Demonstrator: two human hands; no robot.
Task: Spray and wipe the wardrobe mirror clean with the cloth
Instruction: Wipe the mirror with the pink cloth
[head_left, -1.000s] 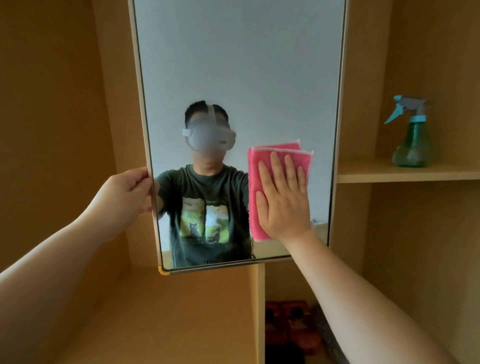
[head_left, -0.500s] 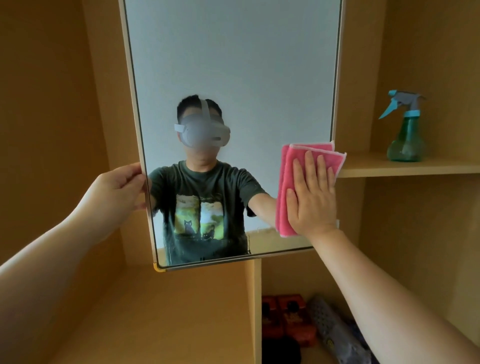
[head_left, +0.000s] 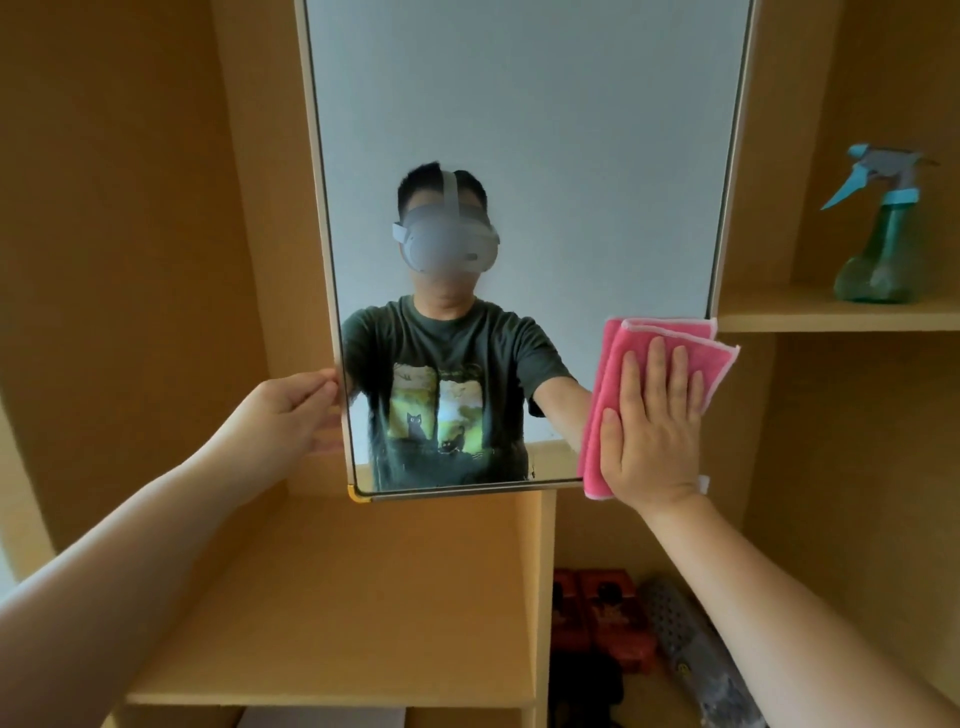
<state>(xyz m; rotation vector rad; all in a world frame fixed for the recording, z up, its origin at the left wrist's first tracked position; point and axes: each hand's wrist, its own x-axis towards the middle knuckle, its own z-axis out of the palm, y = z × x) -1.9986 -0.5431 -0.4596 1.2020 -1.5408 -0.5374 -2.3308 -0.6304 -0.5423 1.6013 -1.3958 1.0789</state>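
The wardrobe mirror hangs upright in a thin pale frame, reflecting a person in a dark T-shirt and a headset. My left hand grips the mirror's left edge near the bottom. My right hand lies flat, fingers spread, pressing a folded pink cloth against the mirror's lower right corner. The cloth overhangs the right edge of the frame. A green spray bottle with a blue trigger stands on the shelf to the right, untouched.
Wooden wardrobe panels surround the mirror. A shelf juts out at the right. A wide shelf board lies below the mirror. Red boxes and a grey perforated item sit low in the right compartment.
My right hand has slid the pink cloth rightward across the lower mirror to its right edge. My left hand keeps its hold on the left edge.
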